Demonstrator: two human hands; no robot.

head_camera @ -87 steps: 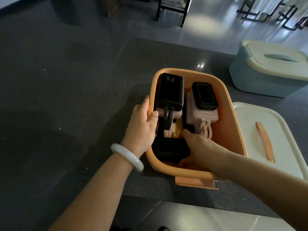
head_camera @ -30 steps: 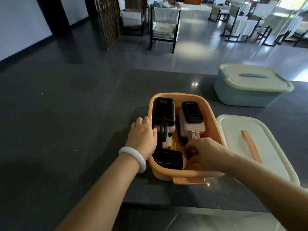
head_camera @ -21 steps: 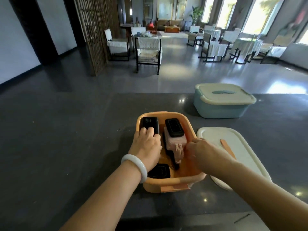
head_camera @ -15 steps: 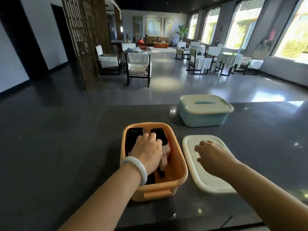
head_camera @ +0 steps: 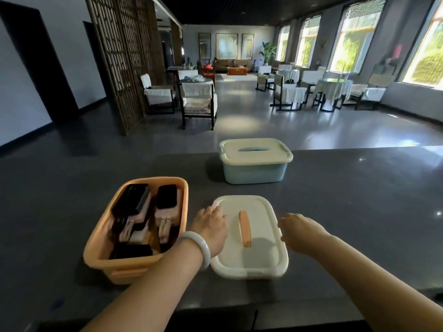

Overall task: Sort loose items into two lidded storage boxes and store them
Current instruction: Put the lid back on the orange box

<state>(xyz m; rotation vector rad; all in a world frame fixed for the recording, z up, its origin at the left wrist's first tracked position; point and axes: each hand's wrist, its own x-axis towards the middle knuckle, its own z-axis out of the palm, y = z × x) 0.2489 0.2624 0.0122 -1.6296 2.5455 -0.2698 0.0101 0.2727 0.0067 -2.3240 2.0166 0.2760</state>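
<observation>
An open orange storage box (head_camera: 100, 248) stands at the near left of the dark table and holds several black and pink power banks (head_camera: 134, 200) with short cables. Its white lid (head_camera: 261, 257), with an orange handle (head_camera: 245, 228), lies flat on the table just right of the box. My left hand (head_camera: 211, 225) rests against the lid's left edge with loosely bent fingers. On the opposite side, my right hand (head_camera: 298, 227) touches the lid's right edge. A light blue storage box (head_camera: 254, 172) with its cream lid on sits farther back.
The dark table (head_camera: 359, 212) stretches wide to the right and left of the boxes. Its near edge runs just below my forearms. Beyond its far edge lies a room with chairs and covered tables.
My left hand left the orange box and moved right to the lid's left edge. My right hand shifted from over the lid to its right edge. The view tilted up.
</observation>
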